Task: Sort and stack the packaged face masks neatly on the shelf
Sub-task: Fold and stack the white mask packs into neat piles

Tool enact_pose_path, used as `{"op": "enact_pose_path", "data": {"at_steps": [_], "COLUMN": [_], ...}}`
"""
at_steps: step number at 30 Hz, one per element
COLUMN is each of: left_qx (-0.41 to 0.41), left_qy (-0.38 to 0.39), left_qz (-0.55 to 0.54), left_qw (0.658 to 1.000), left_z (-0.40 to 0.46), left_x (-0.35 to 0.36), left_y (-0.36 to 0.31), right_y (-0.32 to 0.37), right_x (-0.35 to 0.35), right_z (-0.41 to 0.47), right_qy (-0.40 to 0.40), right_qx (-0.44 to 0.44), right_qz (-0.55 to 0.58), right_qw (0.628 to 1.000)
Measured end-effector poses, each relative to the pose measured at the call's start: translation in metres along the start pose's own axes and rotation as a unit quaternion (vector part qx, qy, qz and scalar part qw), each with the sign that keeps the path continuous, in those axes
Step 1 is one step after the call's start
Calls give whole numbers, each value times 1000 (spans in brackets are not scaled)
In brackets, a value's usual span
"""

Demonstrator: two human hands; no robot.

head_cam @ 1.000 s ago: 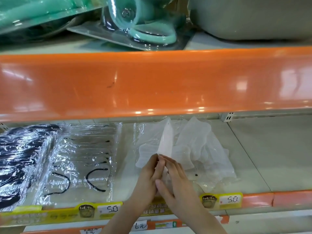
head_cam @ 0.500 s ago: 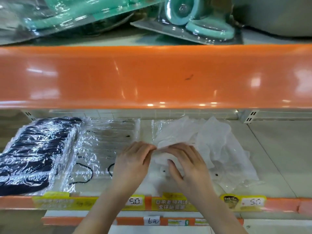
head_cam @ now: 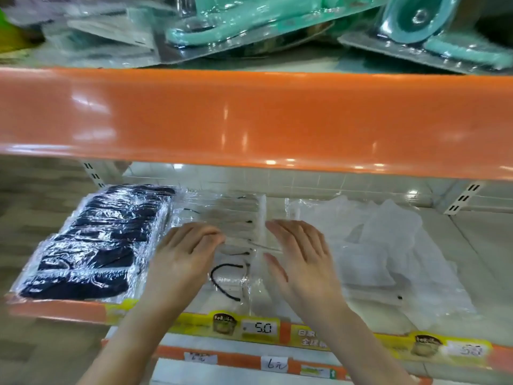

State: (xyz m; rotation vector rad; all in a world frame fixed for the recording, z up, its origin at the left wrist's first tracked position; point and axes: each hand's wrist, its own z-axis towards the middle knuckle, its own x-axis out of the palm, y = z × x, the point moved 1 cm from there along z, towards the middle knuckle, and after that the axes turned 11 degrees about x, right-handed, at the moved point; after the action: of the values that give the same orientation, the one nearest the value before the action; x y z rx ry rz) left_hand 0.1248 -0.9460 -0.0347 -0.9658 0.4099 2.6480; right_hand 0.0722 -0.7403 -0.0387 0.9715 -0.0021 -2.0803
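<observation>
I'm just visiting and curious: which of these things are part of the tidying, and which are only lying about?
Part of the job: black masks in clear wrap; white masks with black loops; loose white masks; left hand; right hand.

Lying about: teal blister-packed goods; yellow price labels.

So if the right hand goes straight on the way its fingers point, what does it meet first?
Probably the upright clear packet at the fingertips of the right hand; depth is unclear.
</observation>
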Motion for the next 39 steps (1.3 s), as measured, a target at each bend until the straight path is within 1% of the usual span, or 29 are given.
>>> {"op": "enact_pose_path", "data": {"at_steps": [2, 5, 11, 16, 20, 24, 26, 31, 35, 39], "left_qx": [1, -5, -25, -37, -58, -80, -86, -105, -131, -158], "left_qy": [19, 48, 98, 137, 154, 138, 131, 139, 150, 142], "left_qz": [-3, -16, -57, -77, -84, -79, -70, -44, -20, 8], "left_qw": [1000, 999, 993, 987, 983, 984, 985, 984, 980, 977], "left_z": [-14, -38, -80, -104, -110, -110, -110, -112, -112, -110], "left_x": [-2, -5, -2, 4, 4, 3, 0, -2, 0, 4], "left_y": [5, 8, 11, 13, 12, 10, 8, 8, 6, -2], "right_y": [4, 11, 21, 24, 23, 23, 25, 30, 28, 27], "right_x": [13, 34, 59, 68, 69, 70, 70, 69, 72, 70], "right_z": [-2, -12, -37, -47, -51, -55, -56, -59, -64, -64], "right_qy": [85, 157, 205, 243, 264, 274, 273, 263, 264, 259], "right_qx": [-16, -24, -12, 6, 10, -33, -45, -50, -30, -24], "right_qz": [-19, -58, -50, -37, -37, -45, -31, 0, -18, -26], "right_qw": [996, 986, 977, 969, 964, 960, 961, 963, 964, 965]}}
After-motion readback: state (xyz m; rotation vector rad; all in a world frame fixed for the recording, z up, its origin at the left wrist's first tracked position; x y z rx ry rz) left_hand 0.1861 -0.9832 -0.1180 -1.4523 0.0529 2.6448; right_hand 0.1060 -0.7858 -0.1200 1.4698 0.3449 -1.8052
